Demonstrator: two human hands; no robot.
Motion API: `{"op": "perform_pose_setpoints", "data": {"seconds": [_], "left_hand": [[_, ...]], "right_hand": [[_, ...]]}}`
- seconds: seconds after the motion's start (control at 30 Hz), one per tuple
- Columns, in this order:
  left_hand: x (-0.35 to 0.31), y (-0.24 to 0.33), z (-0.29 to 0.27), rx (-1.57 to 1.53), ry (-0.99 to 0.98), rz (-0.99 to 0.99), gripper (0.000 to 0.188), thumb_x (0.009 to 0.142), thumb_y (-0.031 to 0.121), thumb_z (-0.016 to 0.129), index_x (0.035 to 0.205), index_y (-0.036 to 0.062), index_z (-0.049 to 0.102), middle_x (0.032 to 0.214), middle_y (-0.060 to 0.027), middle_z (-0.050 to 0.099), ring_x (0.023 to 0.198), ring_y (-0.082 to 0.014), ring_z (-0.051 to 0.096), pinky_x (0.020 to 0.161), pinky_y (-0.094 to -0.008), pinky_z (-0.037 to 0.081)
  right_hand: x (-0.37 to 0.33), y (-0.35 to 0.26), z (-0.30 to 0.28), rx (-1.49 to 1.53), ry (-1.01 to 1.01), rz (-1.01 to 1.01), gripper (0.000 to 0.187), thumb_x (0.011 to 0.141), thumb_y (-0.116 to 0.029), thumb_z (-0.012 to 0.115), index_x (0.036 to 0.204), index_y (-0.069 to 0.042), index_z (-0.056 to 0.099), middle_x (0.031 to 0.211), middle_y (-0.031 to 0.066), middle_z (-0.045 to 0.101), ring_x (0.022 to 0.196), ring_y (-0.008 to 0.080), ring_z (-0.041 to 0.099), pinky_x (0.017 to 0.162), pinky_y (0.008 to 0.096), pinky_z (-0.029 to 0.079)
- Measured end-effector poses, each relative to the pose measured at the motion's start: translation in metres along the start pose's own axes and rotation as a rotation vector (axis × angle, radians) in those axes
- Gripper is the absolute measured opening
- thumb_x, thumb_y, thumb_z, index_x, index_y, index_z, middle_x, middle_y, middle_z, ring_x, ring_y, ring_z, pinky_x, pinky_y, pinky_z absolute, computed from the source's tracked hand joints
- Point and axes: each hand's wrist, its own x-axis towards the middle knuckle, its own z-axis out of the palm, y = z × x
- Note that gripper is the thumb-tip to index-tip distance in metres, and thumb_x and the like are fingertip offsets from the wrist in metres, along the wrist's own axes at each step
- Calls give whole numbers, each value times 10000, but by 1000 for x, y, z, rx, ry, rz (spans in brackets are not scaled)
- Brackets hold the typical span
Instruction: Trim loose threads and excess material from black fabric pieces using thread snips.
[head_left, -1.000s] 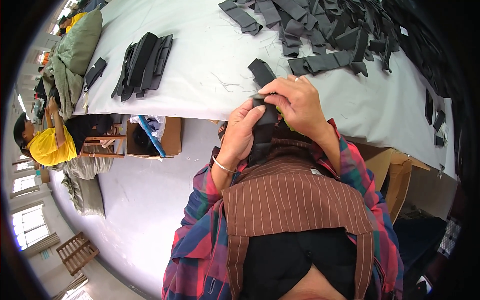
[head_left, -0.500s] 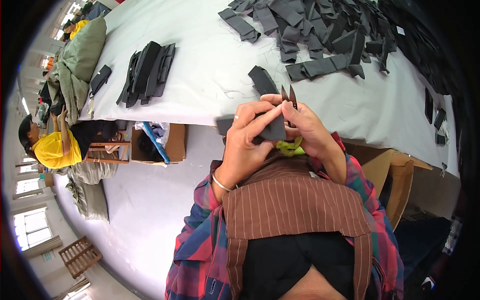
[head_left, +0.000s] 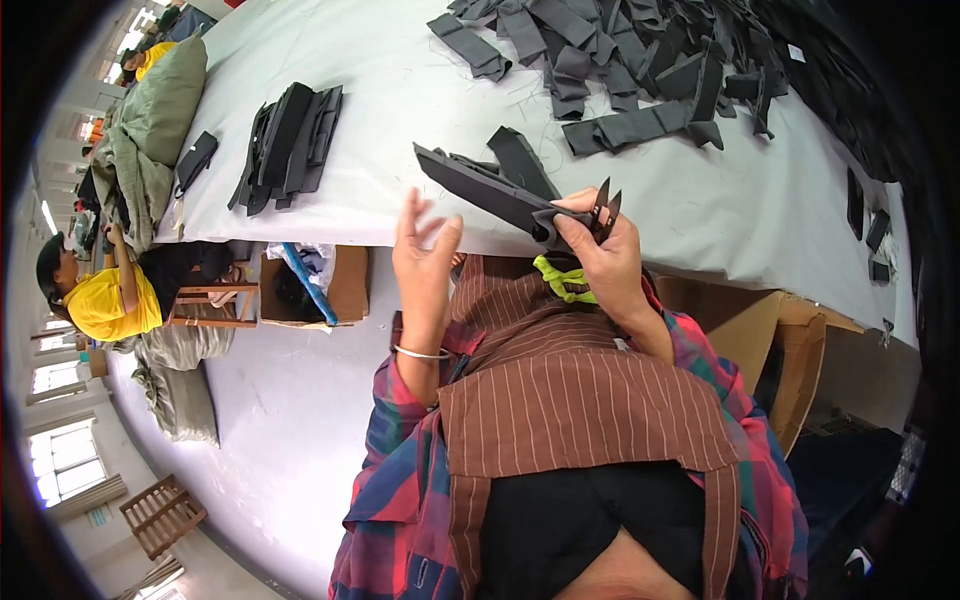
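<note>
My right hand [head_left: 615, 265] grips a folded dark grey fabric strip [head_left: 475, 188] by its near end, and the strip slants up to the left over the table edge. Thread snips [head_left: 607, 208] are also in that hand, their dark pointed blades sticking up past the fingers. Below hangs a bright yellow-green band [head_left: 563, 282]; what it is fixed to is hidden. My left hand [head_left: 425, 265] is off the strip, fingers raised, spread and slightly blurred. Just behind the held strip, another dark grey strip [head_left: 522, 160] lies on the table.
The white-covered table [head_left: 400, 120] carries a heap of grey strips [head_left: 630, 60] at the far right and a neat stack [head_left: 290, 140] at left. A cardboard box [head_left: 348, 285] stands below the edge. A person in yellow [head_left: 120, 297] sits at far left beside sacks [head_left: 170, 100].
My left hand has let go of the grey strip and moved left, its fingers now spread. The strip, now unbent, points up and left from my right hand.
</note>
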Motion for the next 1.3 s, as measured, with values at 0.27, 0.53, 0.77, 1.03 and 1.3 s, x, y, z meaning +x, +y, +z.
{"op": "perform_pose_setpoints", "data": {"seconds": [0.27,0.53,0.77,1.03,1.3], "left_hand": [[3,10,9,-475,-163,-269,291,904,243,611,1073,6,587,940,-41,611,821,-138,565,768,-287,452],[0,-4,5,-505,41,-249,188,878,195,626,971,38,583,894,-31,613,815,-147,560,792,-334,456],[5,-1,-10,-653,-28,-255,275,881,98,594,1139,48,513,864,-28,567,799,-122,552,770,-285,451],[7,26,2,-443,-134,-28,881,756,-104,564,1484,84,105,1068,-182,621,1002,-203,601,876,-318,463],[12,19,5,-357,-82,96,896,730,-79,582,1478,112,129,1047,-146,630,973,-148,569,849,-270,439]], "right_hand": [[-13,-2,5,-375,-313,-378,267,748,97,649,969,-48,616,837,99,537,636,225,541,544,267,421],[-16,-4,18,-368,-209,-182,404,679,111,602,1046,-57,595,742,81,543,640,225,588,575,313,489],[-5,3,15,-404,-317,-115,432,682,100,610,1050,-123,645,735,60,537,630,208,582,571,298,480],[21,-8,12,-470,-221,28,342,721,-24,703,1027,-178,698,827,24,523,692,158,565,616,278,461],[31,-22,12,-534,-252,-51,229,782,-188,699,994,-103,680,802,50,615,696,212,581,605,306,447]]}}
